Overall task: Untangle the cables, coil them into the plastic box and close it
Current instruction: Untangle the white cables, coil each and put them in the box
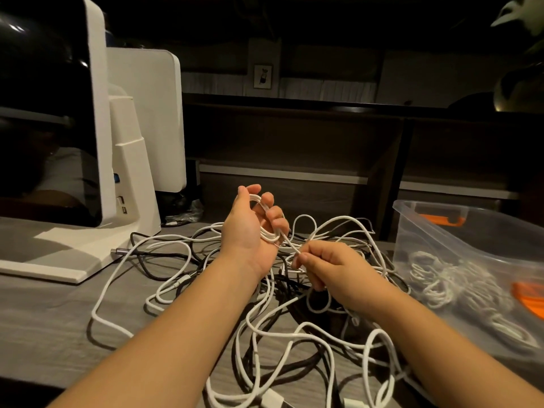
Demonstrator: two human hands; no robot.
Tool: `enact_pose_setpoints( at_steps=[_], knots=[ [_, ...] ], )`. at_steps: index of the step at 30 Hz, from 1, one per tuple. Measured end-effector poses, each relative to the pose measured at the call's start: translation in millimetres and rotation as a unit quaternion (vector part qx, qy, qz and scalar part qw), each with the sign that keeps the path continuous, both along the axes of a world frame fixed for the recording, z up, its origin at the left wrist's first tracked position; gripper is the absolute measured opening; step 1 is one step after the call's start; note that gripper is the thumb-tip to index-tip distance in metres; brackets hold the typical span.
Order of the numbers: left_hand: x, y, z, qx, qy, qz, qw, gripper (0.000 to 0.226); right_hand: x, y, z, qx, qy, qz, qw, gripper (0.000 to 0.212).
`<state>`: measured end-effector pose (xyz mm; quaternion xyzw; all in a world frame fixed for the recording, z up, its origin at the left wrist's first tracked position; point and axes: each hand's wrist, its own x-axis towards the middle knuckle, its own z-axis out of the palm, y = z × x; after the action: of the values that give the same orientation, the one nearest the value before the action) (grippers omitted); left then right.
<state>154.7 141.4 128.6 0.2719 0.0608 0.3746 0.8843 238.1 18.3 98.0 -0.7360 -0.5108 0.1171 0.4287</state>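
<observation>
A tangle of white and black cables [265,313] sprawls over the grey desk [44,319] in front of me. My left hand [250,228] is raised above the pile, palm toward me, with several loops of a white cable [269,237] wound around its curled fingers. My right hand [329,266], lower and to the right, pinches the same white cable just below the coil. A clear plastic box [441,231] with orange latches stands at the right; several coiled white cables [447,284] lie inside it.
A white monitor stand [129,184] and dark screen [44,113] occupy the left of the desk, with a second white panel [153,119] behind. A black cable with a metal plug [119,251] lies near the stand's base. Dark shelving fills the background.
</observation>
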Motion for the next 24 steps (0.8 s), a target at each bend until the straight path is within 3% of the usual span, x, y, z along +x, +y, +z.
enact_pose_setpoints(
  at_steps=[7,14,20,24],
  knots=[
    [2,4,-1,0.026,0.025,0.039,0.999,0.026,4,-1,-2,0.063,0.019,-0.033,0.997,0.021],
    [2,7,-3,0.072,0.068,0.120,0.988,0.024,6,-1,-2,0.001,-0.099,-0.052,0.994,0.015],
    [2,3,-5,0.237,0.155,0.240,0.928,0.031,1,-5,3,-0.035,-0.140,-0.018,0.989,0.009],
    [4,1,-10,0.342,0.232,0.229,0.881,0.042,1,-13,7,-0.036,-0.091,0.077,0.992,0.013]
  ],
)
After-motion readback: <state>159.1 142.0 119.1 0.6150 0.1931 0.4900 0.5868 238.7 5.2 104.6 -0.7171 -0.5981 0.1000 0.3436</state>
